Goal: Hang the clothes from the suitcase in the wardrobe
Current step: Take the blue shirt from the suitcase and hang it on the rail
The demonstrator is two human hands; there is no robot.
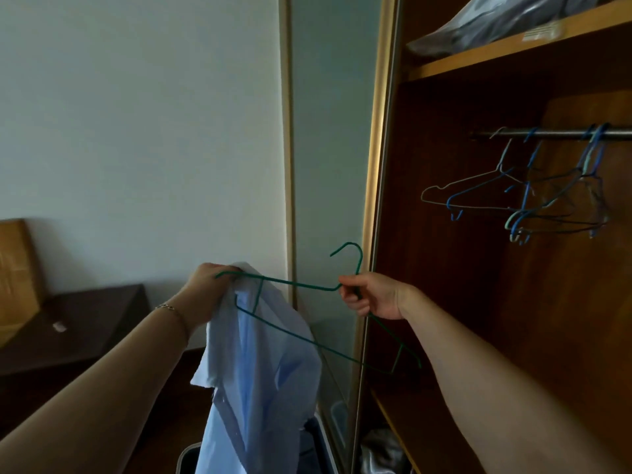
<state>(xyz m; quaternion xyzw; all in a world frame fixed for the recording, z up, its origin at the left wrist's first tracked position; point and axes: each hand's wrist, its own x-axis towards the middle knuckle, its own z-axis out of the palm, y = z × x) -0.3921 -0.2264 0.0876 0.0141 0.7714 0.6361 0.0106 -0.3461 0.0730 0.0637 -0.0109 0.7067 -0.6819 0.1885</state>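
Step in hand: I load the hanger (307, 319). My left hand (208, 289) grips the shirt (263, 371) collar; my right hand (371, 295) pinches the hanger neck. Next: hook the rail (554, 134) at 2 o'clock.

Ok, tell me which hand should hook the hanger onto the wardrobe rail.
Right. The right hand already grips the green hanger just below its hook and is nearer the rail. The left hand is busy holding the blue shirt at the hanger's far end.
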